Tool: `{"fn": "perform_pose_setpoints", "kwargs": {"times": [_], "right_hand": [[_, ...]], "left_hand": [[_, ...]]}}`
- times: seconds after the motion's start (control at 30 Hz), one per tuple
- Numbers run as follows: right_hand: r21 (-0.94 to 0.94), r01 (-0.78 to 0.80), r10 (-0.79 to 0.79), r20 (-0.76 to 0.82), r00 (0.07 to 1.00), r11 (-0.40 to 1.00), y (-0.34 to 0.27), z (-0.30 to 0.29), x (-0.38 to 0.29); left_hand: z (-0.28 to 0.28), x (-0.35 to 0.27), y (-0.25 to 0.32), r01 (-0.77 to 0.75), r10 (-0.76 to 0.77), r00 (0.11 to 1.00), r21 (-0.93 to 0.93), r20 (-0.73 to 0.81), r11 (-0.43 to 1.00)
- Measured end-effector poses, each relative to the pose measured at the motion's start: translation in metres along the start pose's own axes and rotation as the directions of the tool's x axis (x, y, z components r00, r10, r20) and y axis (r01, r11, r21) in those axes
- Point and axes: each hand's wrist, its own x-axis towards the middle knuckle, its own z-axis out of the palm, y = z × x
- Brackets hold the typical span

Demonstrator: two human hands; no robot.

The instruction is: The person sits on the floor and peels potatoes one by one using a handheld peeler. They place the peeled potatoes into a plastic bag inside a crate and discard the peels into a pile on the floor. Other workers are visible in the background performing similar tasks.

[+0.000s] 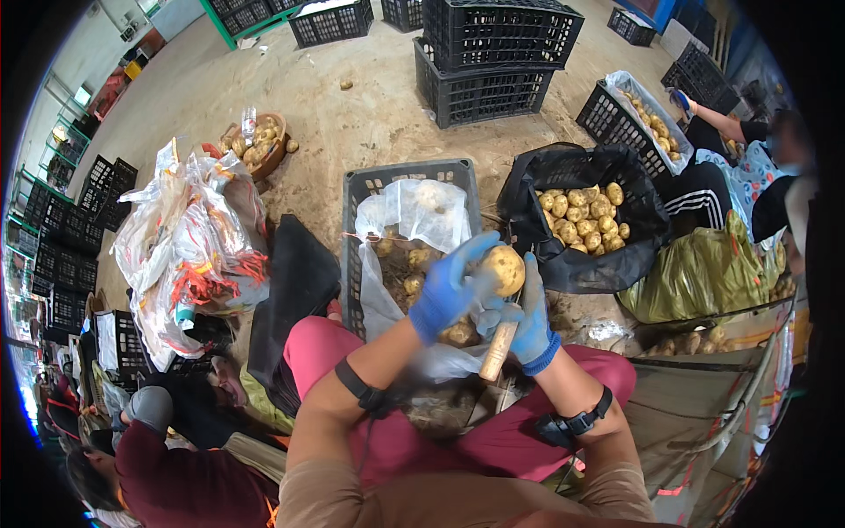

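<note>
My left hand (447,284), in a blue work glove, holds a large round potato (505,270) by its left side. My right hand (531,320), gloved alike, is at the potato's lower right, with a wooden handle (498,350) in its fingers. The tool's other end is mostly hidden, so its kind cannot be told. Both hands are over the near right edge of a grey plastic crate (353,277) that stands between my knees. White mesh cloth (422,211) partly covers the potatoes (416,259) in that crate.
A black-lined crate of potatoes (584,221) stands at the right, beside a co-worker (746,152). Left lie a heap of plastic sacks (191,244) and a basket of potatoes (264,142). Stacked black crates (488,92) stand ahead. Another co-worker (191,455) sits at the lower left.
</note>
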Motion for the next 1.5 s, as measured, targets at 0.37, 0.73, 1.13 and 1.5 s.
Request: {"fn": "perform_pose_setpoints", "kwargs": {"times": [0.37, 0.73, 1.13, 1.5], "right_hand": [[0.204, -0.156, 0.089, 0.302, 0.949, 0.967, 0.000, -0.015, 0.006], [-0.842, 0.539, -0.560, 0.455, 0.692, -0.018, -0.024, -0.005, 0.006], [-0.313, 0.515, -0.577, -0.149, 0.803, 0.798, -0.079, -0.039, 0.036], [-0.410, 0.511, -0.594, -0.099, 0.799, 0.756, -0.071, 0.001, 0.000]], "left_hand": [[-0.003, -0.004, 0.007, -0.027, 0.037, 0.997, 0.134, -0.074, 0.991], [-0.021, 0.003, 0.007, 0.154, -0.131, 0.984, -0.206, 0.121, 0.966], [-0.061, 0.006, -0.026, 0.458, -0.533, 0.846, -0.489, -0.018, 0.742], [-0.103, -0.041, -0.275, 0.392, -0.672, 0.723, 0.708, 0.158, 0.588]]}}
